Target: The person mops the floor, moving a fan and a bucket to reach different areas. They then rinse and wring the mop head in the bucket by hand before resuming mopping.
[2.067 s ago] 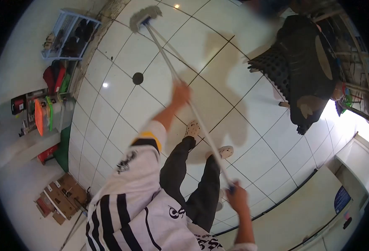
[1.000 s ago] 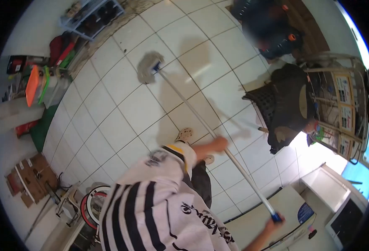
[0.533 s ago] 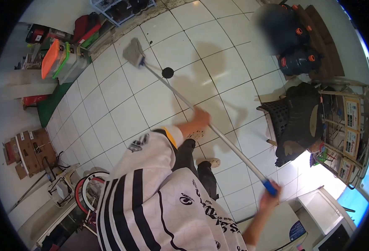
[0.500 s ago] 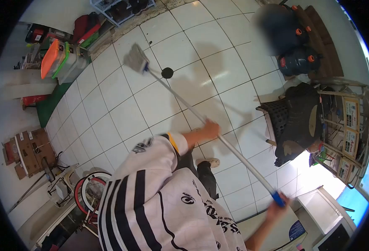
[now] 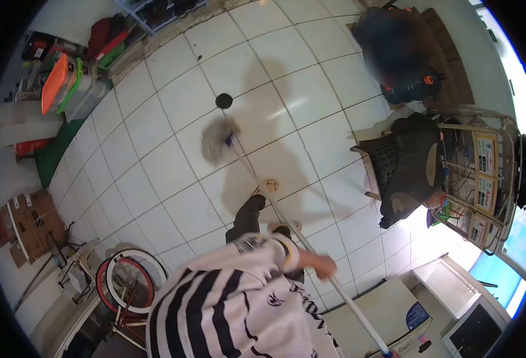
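Observation:
A long-handled mop lies at a slant across the view, its grey, motion-blurred mop head (image 5: 218, 140) on the white tiles and its pale pole (image 5: 302, 238) rising toward the lower right. Around the pole's middle, my left hand (image 5: 324, 267) is closed. My right hand (image 5: 396, 355) shows only as a sliver at the bottom edge, by the blue upper end of the pole, and its fingers are mostly cut off. Just above the mop head sits a round black disc (image 5: 223, 101) on the floor.
At the right stand a chair draped with dark clothing (image 5: 415, 170), a metal rack (image 5: 477, 179) and dark water jugs (image 5: 415, 89). Lidded bins (image 5: 75, 86), cardboard (image 5: 39, 224) and a red-and-white wheel (image 5: 135, 280) are along the left. A white cabinet (image 5: 376, 316) is at lower right.
The mop head has come down toward my feet and slightly right, from left of the black disc to below it. Both hands have moved lower in the view, the right nearly out of frame.

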The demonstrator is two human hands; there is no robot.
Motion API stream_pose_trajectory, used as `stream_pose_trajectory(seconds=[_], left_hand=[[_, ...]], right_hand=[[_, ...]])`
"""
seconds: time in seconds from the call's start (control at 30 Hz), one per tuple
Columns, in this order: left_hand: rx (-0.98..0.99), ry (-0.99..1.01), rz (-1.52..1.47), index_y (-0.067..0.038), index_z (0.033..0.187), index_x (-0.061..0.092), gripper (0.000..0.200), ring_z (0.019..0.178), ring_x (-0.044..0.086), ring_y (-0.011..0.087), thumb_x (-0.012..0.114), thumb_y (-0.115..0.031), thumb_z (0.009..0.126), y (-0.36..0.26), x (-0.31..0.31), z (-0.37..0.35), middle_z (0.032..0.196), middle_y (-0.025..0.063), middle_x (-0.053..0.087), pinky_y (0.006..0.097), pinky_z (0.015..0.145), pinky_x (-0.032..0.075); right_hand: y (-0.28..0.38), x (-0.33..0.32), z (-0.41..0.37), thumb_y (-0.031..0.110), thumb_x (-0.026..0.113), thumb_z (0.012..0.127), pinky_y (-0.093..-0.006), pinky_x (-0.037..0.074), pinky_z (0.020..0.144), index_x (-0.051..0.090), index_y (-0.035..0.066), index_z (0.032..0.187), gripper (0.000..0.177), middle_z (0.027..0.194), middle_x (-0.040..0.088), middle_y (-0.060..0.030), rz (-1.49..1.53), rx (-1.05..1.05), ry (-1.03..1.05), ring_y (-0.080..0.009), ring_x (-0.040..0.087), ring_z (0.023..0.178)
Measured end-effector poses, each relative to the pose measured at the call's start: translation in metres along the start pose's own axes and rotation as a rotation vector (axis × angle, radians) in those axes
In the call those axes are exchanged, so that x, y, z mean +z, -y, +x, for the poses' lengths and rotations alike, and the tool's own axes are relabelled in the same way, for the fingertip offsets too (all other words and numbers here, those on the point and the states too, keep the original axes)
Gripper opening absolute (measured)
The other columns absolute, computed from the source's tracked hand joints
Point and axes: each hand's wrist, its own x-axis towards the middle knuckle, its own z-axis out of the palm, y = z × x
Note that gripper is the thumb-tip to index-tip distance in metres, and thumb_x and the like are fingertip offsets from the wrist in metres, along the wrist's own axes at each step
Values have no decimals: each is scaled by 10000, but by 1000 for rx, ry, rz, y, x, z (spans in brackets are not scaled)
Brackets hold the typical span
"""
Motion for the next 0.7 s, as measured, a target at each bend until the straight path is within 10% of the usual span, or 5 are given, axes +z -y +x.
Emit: stream_pose_trajectory(seconds=[0.17,0.23,0.4,0.57,0.7], left_hand=[[-717,-664,256,-70,638,599,65,675,560,311,581,-119,598,214,-30,-202,647,129,559,472,662,424],[-1239,-594,452,-83,863,607,231,979,490,304,598,-221,678,251,-69,-298,907,122,571,552,811,352],[-1652,-666,283,-204,1183,471,470,1233,268,381,604,-226,732,194,-105,-408,1358,127,285,627,936,213],[-1518,-589,608,-152,982,627,293,1150,360,404,546,-267,725,181,3,-299,1145,201,503,664,892,208],[-748,-514,40,-33,716,608,197,775,592,316,643,-200,618,79,110,-69,793,161,613,494,717,446]], right_hand=[[-74,239,-184,135,514,791,-339,442,774,482,62,675,141,695,527,-89,515,919,229,-217,525,722],[-56,315,-263,203,478,856,-386,372,913,505,15,754,216,840,556,-123,440,788,628,-245,516,879],[-1,396,-360,172,466,896,-400,325,926,465,21,812,173,879,540,-119,712,767,971,-239,505,950],[-92,268,-291,178,502,866,-392,353,943,495,23,841,157,892,568,-135,684,691,974,-254,533,944],[-80,25,-116,203,514,837,-371,401,889,553,27,813,181,850,576,-92,324,727,464,-216,541,900]])
